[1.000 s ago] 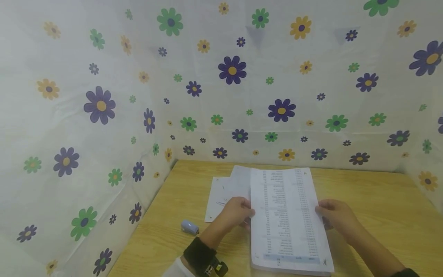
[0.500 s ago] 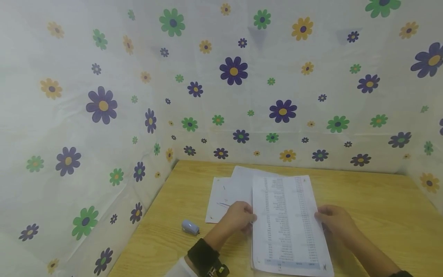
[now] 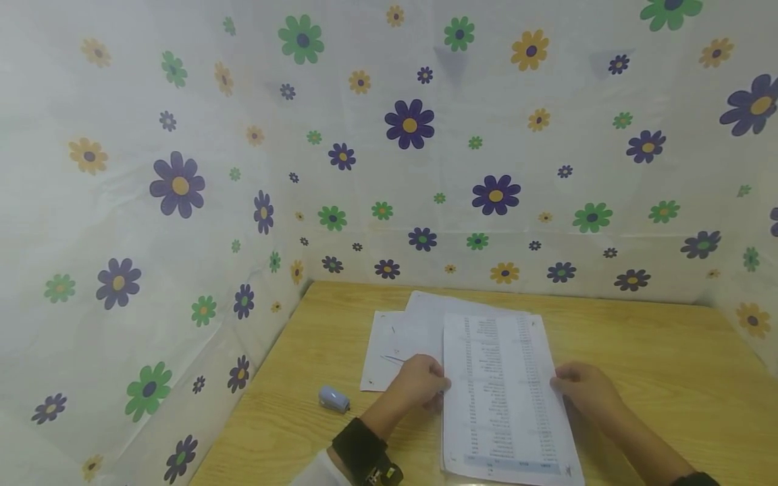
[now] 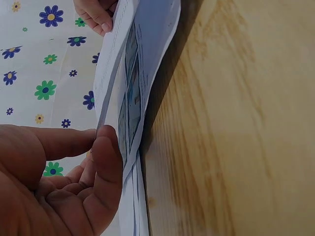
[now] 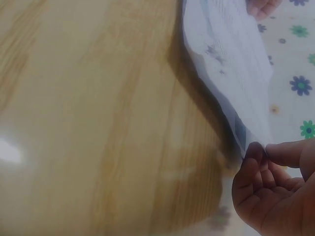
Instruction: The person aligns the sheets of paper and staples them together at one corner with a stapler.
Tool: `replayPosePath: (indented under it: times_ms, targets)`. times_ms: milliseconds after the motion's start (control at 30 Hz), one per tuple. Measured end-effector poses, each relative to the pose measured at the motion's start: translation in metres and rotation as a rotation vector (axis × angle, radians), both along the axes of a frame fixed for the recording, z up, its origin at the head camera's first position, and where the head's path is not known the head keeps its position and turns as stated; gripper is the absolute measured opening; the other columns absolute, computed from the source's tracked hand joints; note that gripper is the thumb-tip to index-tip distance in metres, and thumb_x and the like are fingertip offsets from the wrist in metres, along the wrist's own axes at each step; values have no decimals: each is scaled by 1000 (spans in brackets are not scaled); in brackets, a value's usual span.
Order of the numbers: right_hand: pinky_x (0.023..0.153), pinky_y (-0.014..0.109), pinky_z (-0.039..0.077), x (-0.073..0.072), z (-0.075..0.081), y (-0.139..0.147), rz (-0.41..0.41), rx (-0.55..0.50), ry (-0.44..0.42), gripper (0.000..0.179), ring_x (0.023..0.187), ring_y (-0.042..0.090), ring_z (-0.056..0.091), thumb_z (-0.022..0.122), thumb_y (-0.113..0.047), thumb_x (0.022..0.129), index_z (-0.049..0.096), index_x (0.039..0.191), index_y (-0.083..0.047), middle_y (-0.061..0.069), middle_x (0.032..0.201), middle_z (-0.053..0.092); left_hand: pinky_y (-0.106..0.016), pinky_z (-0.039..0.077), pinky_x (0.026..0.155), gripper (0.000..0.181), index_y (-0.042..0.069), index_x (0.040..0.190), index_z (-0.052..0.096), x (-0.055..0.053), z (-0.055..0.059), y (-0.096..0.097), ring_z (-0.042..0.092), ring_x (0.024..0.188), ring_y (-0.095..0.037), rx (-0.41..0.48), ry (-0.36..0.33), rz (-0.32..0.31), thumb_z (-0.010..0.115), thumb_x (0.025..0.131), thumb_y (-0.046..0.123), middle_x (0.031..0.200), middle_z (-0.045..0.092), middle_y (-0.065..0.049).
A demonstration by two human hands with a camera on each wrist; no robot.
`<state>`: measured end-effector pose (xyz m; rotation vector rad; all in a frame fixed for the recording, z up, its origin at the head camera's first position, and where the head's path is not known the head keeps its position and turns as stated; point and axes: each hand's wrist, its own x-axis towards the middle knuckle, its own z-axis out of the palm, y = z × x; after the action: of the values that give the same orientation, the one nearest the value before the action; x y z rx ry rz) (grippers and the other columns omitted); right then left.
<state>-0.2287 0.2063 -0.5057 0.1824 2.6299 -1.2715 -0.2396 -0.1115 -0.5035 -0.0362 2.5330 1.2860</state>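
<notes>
A sheaf of printed sheets (image 3: 501,405), covered in columns of small text with a shaded band at its near end, is held between both hands. My left hand (image 3: 418,383) pinches its left edge between thumb and fingers. On the right edge, the thumb and fingers of my right hand (image 3: 588,390) pinch the paper. In the left wrist view the sheets (image 4: 115,73) bow apart, and dark pictures show on an inner page. The right wrist view shows the sheaf's side edge (image 5: 216,83) curving above the table.
Behind and left of the sheaf lie a pale sheet (image 3: 422,324) and a white sheet with pen marks (image 3: 375,358). A small light-blue stapler (image 3: 333,398) lies left of my left forearm. Wood-grain table (image 3: 662,351); flower-patterned sheeting (image 3: 365,169) rises behind it and at the sides.
The sheaf's far edge has come lower and nearer to me, baring more of the pale sheet behind. Both hands have shifted slightly toward me and keep their pinch.
</notes>
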Motion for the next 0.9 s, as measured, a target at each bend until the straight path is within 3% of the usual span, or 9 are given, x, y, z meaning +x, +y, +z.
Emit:
replayPosePath:
  times_ms: [133,367,633,900]
  targets:
    - [91,54,52,-1,-2,-1,7,31,-15,40,112,37,62,65,-21,98,62,125,8,25,123,65,-30,56,55,10,3,91,67,-1,-4,0,67,63,-19,-9,6,-15,73,92,11,75,65,-7]
    - [85,46,54,2,2,-6,17,40,-18,40,105,32,65,64,-20,98,60,126,8,23,119,66,-30,54,55,11,5,87,66,-1,-10,0,66,62,-18,-31,30,-31,73,92,12,73,65,-5]
    - [79,40,56,2,2,-10,17,69,-23,37,97,25,66,64,-18,98,61,124,9,20,113,68,-30,54,55,12,4,86,65,3,-9,1,64,62,-18,-55,58,-49,72,92,12,75,63,-6]
    - [79,40,57,2,-1,-10,22,71,-11,38,96,24,67,64,-18,98,61,123,10,19,111,68,-30,53,55,13,4,86,64,4,-8,3,64,62,-19,-67,59,-29,72,93,11,74,63,-6]
